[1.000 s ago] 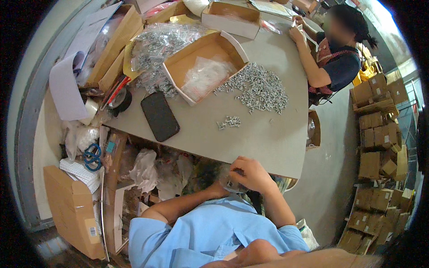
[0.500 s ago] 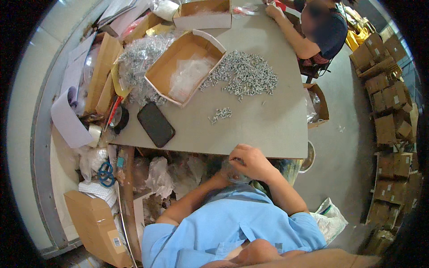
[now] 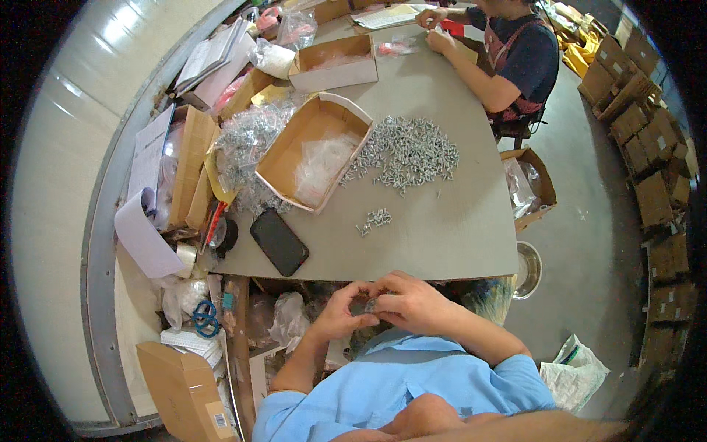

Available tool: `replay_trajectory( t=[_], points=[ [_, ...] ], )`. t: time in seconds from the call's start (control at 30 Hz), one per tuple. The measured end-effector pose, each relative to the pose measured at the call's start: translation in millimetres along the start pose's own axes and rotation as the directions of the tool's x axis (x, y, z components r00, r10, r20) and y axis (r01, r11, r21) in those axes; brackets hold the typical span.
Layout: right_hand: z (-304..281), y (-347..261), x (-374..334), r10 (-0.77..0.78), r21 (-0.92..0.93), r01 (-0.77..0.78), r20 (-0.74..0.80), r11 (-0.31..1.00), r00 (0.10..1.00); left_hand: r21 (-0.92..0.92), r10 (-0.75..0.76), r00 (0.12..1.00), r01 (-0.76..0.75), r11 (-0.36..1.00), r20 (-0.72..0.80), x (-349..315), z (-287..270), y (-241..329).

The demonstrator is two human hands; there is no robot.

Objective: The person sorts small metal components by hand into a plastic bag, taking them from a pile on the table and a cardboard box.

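Both my hands meet just off the near edge of the table (image 3: 383,258). Between the fingers of my left hand (image 3: 340,313) and my right hand (image 3: 412,303) is a small clear plastic bag (image 3: 366,305); its contents are too small to make out. Beyond them lies a small cluster of metal screws (image 3: 376,219), and farther back a large heap of the same screws (image 3: 416,153). Left of the heap, a shallow cardboard box (image 3: 283,158) holds flat clear bags (image 3: 324,166). A black phone-like slab (image 3: 279,243) rests near the table's left front corner.
Filled clear bags (image 3: 254,136) pile up at the left, near a roll of tape (image 3: 223,236) and blue-handled scissors (image 3: 206,319). At the far right a co-worker (image 3: 515,66) sits handling something. Stacked cartons (image 3: 655,155) line the right side; a metal bowl (image 3: 527,269) stands below the table.
My left hand has come up from below, and its fingers now meet my right hand's at the bag. The whole view has shifted, so the table sits lower in the picture.
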State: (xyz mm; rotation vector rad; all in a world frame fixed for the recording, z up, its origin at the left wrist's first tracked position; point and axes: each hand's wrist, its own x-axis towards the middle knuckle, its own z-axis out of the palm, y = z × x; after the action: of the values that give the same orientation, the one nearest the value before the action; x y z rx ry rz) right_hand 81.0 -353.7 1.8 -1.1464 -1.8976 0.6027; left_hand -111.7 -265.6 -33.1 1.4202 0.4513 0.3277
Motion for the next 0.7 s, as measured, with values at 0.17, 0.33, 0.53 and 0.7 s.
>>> replay_trajectory(
  t=[0.17, 0.33, 0.53, 0.7],
  points=[
    [-8, 2, -8, 0.155, 0.018, -0.154, -0.084, 0.988, 0.984, 0.369, 0.258, 0.961, -0.205, 0.907, -0.100, 14, 6, 7],
    [-9, 5, -8, 0.248, 0.099, -0.237, -0.116, 0.966, 0.962, 0.469, 0.357, 0.931, -0.282, 0.837, -0.076, 22, 12, 17],
    [-6, 12, -8, 0.169, 0.163, -0.152, -0.094, 0.975, 0.981, 0.372, 0.227, 0.974, -0.219, 0.902, 0.022, 24, -2, 21],
    [-11, 22, -12, 0.245, 0.209, -0.207, -0.172, 0.956, 0.954, 0.589, 0.325, 0.932, -0.175, 0.789, -0.158, 29, -51, 37]
  ],
)
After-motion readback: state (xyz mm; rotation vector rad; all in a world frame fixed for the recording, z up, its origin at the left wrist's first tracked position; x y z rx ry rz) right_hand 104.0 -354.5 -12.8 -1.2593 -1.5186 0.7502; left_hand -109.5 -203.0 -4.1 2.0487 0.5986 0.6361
